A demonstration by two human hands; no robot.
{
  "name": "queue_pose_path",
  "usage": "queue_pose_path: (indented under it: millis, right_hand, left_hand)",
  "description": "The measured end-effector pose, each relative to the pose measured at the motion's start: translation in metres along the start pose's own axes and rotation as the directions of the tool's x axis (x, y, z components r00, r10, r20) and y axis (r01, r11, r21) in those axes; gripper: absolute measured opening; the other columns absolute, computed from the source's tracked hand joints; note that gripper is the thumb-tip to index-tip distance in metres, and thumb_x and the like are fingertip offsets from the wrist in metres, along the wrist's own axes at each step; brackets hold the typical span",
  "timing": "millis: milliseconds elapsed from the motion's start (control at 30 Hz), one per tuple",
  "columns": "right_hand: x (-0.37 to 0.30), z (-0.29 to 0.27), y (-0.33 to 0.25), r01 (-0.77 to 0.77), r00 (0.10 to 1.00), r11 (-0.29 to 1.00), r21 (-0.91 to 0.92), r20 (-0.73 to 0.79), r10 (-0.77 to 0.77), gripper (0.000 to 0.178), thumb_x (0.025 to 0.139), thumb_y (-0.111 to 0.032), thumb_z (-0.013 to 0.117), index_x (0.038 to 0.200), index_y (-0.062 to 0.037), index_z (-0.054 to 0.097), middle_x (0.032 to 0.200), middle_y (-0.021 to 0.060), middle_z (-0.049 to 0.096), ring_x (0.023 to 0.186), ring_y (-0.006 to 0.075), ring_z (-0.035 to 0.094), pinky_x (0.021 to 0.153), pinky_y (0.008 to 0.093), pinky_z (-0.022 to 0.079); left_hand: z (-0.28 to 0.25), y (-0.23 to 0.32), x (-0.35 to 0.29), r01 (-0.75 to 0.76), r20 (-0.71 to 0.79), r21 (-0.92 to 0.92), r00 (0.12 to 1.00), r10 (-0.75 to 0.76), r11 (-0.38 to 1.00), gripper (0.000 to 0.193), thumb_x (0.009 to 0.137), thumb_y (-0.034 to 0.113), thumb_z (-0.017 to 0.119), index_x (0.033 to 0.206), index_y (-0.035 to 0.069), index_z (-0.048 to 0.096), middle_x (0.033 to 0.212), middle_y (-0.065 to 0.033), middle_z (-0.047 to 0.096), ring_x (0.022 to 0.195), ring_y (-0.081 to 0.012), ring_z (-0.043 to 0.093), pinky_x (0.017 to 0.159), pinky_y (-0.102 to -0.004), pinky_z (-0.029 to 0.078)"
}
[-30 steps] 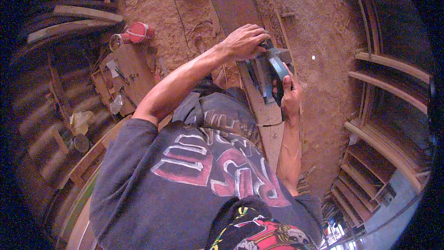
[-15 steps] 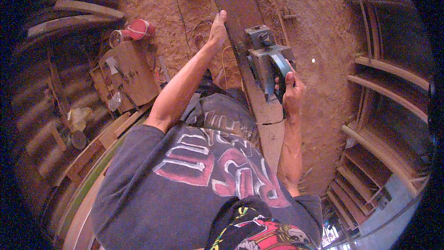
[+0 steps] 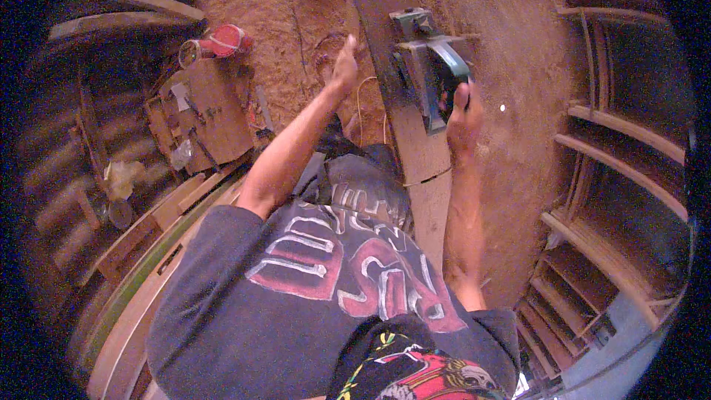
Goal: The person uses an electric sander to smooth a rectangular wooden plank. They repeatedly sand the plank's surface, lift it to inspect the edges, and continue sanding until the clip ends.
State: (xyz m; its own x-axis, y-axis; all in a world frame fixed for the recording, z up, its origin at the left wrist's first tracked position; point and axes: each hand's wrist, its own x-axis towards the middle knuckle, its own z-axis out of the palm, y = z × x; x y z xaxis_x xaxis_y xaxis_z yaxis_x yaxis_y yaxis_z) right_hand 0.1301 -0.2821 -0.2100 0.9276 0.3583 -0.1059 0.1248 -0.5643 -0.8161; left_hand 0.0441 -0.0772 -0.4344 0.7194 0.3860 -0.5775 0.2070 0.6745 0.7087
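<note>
A long wooden plank (image 3: pixel 428 200) runs away from me, pale in its near part and darker farther off. On it sits an electric hand planer (image 3: pixel 426 81), grey-bodied with a teal handle. My right hand (image 3: pixel 464 115) is wrapped around that handle from the right side. A dark cord (image 3: pixel 429 178) crosses the plank behind the tool. My left hand (image 3: pixel 344 67) hangs just left of the plank's edge, holding nothing visible, fingers stretched forward and partly hidden by one another.
Shavings cover the floor (image 3: pixel 270 0). On the left stand a wooden box (image 3: pixel 229 118) with tools on it and a red bucket (image 3: pixel 229 40) behind it. Loose timber (image 3: pixel 148 1) lies at the far left. Wooden racks (image 3: pixel 629 163) line the right side.
The planer has moved forward along the plank with my right hand on its handle. My left hand has come off the plank's left edge and dropped slightly back.
</note>
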Motion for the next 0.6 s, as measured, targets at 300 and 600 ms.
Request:
queue_pose_path:
  millis: [300, 600]
  right_hand:
    - [0.027, 0.009, -0.009, 0.072, 0.995, 0.994, -0.077, -0.064, -0.077, 0.044, 0.106, -0.045, 0.046, 0.113, -0.0057, 0.063, 0.078, 0.001, 0.06, 0.069, 0.0102, 0.058, 0.062, 0.0269, 0.048]
    - [0.166, 0.08, -0.101, 0.37, 0.913, 0.902, -0.221, -0.092, -0.397, 0.065, 0.102, -0.059, 0.038, 0.118, -0.003, 0.067, 0.103, 0.0266, 0.069, 0.105, 0.0447, 0.064, 0.087, 0.0458, 0.049]
  left_hand:
    - [0.05, -0.062, -0.162, -0.338, 0.692, 0.598, 0.675, -0.256, 0.727, 0.037, 0.085, 0.023, 0.065, 0.115, 0.002, 0.068, 0.104, -0.0141, 0.073, 0.095, -0.0264, 0.067, 0.087, -0.0402, 0.053]
    - [0.024, -0.03, -0.158, -0.156, 0.626, 0.678, 0.634, -0.454, 0.718, 0.037, 0.088, 0.035, 0.07, 0.114, 0.008, 0.071, 0.104, -0.0137, 0.074, 0.092, -0.0243, 0.069, 0.08, -0.0387, 0.054]
